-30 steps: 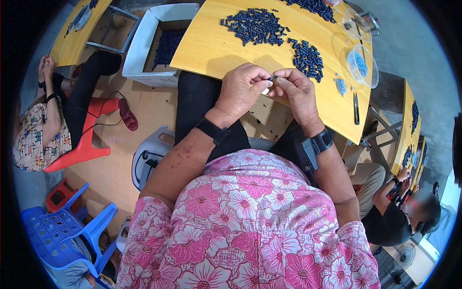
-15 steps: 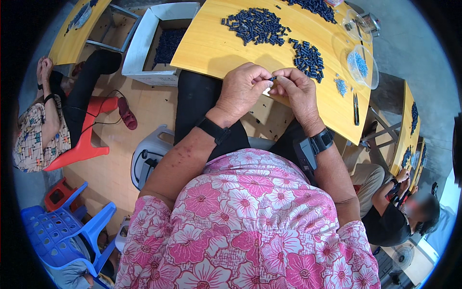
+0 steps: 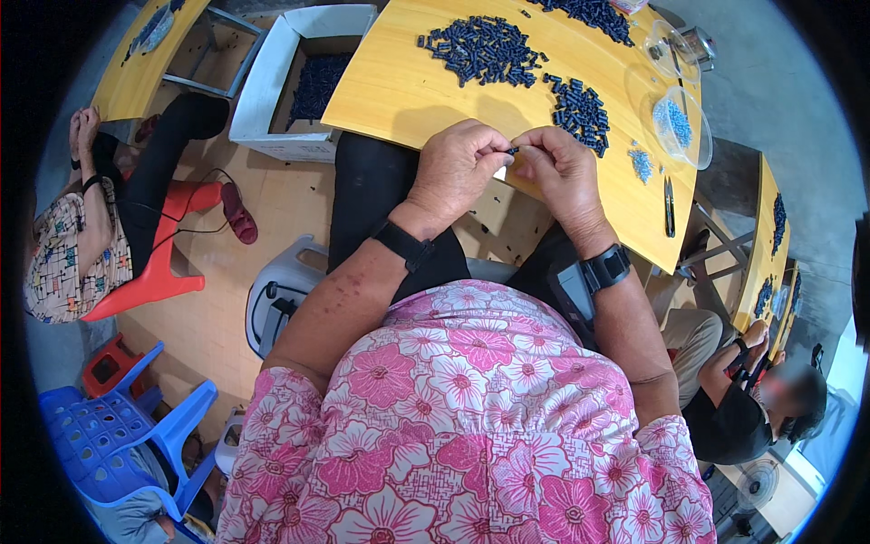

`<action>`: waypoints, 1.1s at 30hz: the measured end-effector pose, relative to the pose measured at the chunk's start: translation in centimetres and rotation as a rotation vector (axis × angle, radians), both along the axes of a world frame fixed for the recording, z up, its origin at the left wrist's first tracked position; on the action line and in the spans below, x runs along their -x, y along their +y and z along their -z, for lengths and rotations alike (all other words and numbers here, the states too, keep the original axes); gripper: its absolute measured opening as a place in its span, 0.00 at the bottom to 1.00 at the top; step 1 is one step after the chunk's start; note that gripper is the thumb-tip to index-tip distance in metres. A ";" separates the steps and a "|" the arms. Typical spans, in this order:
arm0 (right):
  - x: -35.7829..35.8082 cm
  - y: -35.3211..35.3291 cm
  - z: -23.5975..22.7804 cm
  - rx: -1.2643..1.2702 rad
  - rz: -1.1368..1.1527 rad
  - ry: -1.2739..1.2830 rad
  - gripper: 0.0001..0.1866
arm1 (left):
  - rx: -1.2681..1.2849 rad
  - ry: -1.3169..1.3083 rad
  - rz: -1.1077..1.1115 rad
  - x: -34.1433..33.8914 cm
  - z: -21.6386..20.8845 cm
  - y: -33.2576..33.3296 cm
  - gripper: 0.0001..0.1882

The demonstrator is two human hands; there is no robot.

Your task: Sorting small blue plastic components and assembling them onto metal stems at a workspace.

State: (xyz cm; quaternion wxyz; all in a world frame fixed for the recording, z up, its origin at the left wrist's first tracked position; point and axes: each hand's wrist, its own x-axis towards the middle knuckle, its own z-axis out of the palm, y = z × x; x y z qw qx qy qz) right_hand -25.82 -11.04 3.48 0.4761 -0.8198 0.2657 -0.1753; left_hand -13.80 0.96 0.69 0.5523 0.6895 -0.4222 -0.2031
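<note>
My left hand and my right hand meet at the near edge of the yellow table. Between their fingertips sits a small black part, mostly covered by the fingers. The left thumb and forefinger pinch it, and the right thumb and forefinger close on its other end. Just beyond my right hand lies a pile of small black parts. A larger pile of the same kind of parts spreads farther off to the left.
Right of my hands are tweezers, small blue pieces and a clear tub of blue pieces. A white box of black parts stands left of the table. Other people sit at both sides; a blue chair is at lower left.
My right fingers have shifted slightly around the small black part. My left hand has hardly moved, and the piles look the same.
</note>
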 end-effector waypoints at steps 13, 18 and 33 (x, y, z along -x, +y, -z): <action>-0.4 0.9 -1.1 0.597 -0.108 0.065 0.08 | -0.003 0.001 -0.035 -0.1 0.0 0.0 0.04; -0.4 1.3 -0.3 0.525 -0.066 -0.007 0.08 | 0.010 -0.040 -0.035 0.0 0.3 -0.1 0.04; 0.2 0.5 0.3 -0.145 0.050 -0.076 0.08 | 0.031 0.061 -0.018 -0.1 0.3 0.0 0.04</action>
